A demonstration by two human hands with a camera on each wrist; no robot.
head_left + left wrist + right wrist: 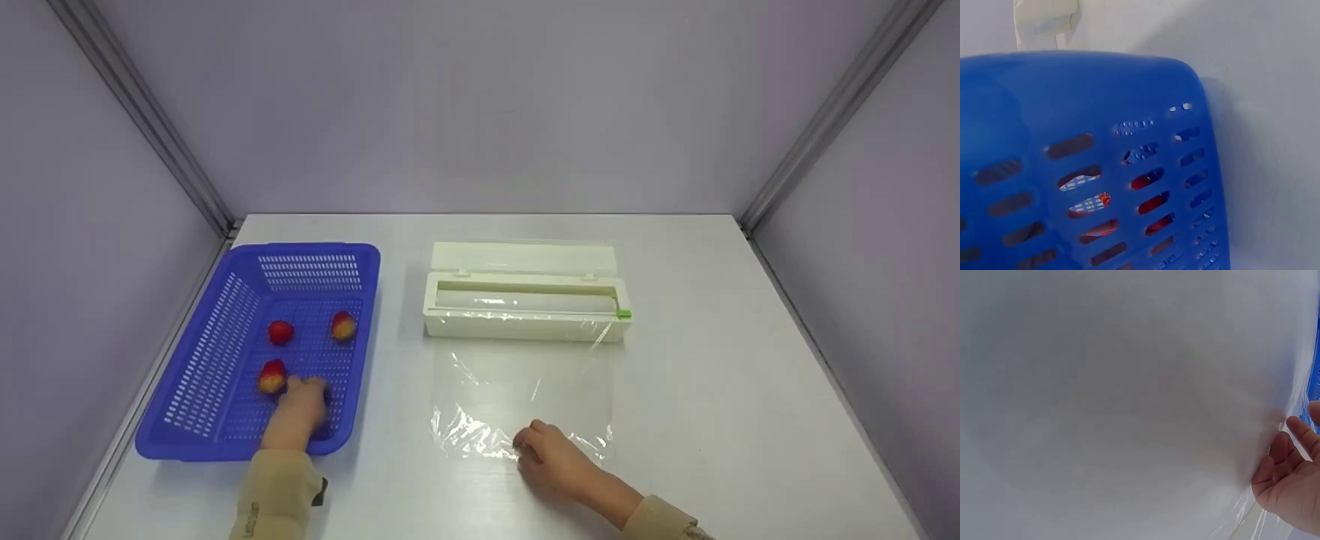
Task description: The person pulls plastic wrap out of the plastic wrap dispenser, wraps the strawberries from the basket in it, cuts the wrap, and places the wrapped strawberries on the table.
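My left hand point(296, 409) reaches down into a blue plastic basket point(367, 292), fingers curled round a fruit that is mostly hidden, with a little yellow showing at the fingertips. Right beside the thumb lies a red-and-yellow fruit point(271, 376). From the left wrist, the basket wall point(1100, 84) covers the hand, with red glimpsed through its slots. My right hand point(551, 461) pinches the near edge of clear plastic wrap point(517, 375), thumb against fingers. The wrap stretches over the table from a white dispenser point(525, 328), whose lid point(525, 257) is raised.
Farther back in the basket lie a red fruit point(280, 332) and another red-and-yellow fruit point(343, 326). A green slider point(624, 314) sits at the right end of the dispenser. Grey walls stand behind and on both sides of the white table point(720, 360).
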